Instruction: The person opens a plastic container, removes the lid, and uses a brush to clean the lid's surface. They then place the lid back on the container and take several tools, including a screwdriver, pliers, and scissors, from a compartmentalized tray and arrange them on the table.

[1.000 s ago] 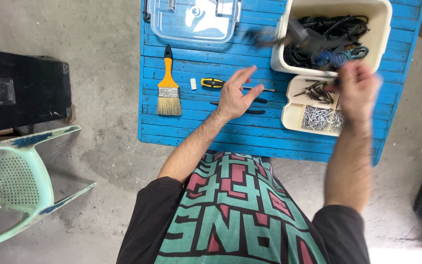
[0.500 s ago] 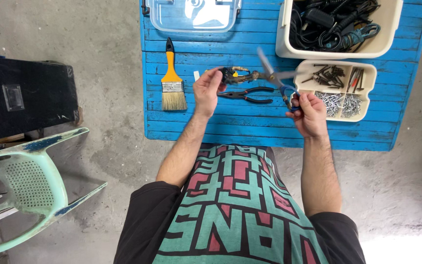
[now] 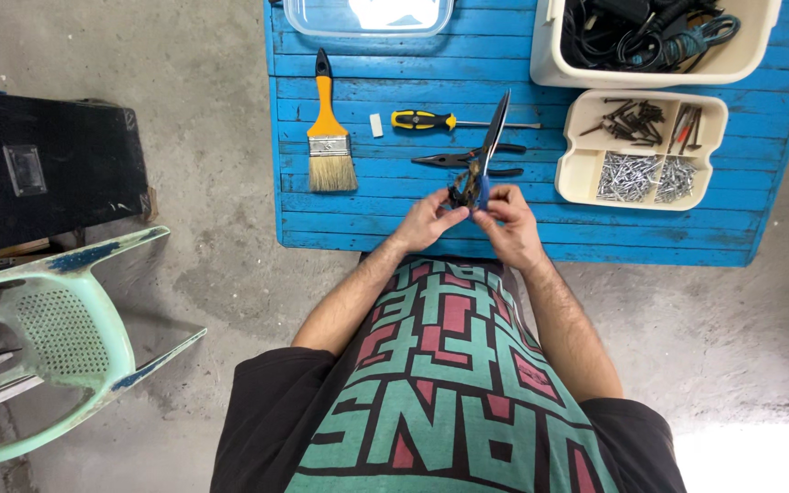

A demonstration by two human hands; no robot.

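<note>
Blue slatted wooden surface [image 3: 367, 224] over concrete floor. Both hands, left hand [image 3: 427, 222] and right hand [image 3: 506, 217], close on the handle end of a long dark-bladed, blue-handled tool [image 3: 490, 151], blade pointing away. Risk: grip slips; blade drops onto the black pliers [image 3: 468, 161] just beyond.

Wearing a black short-sleeved T-shirt [image 3: 267, 402]. Front covered by teal panel [image 3: 449, 393] with blocky red-and-black lettering. Forearms bare.
</note>
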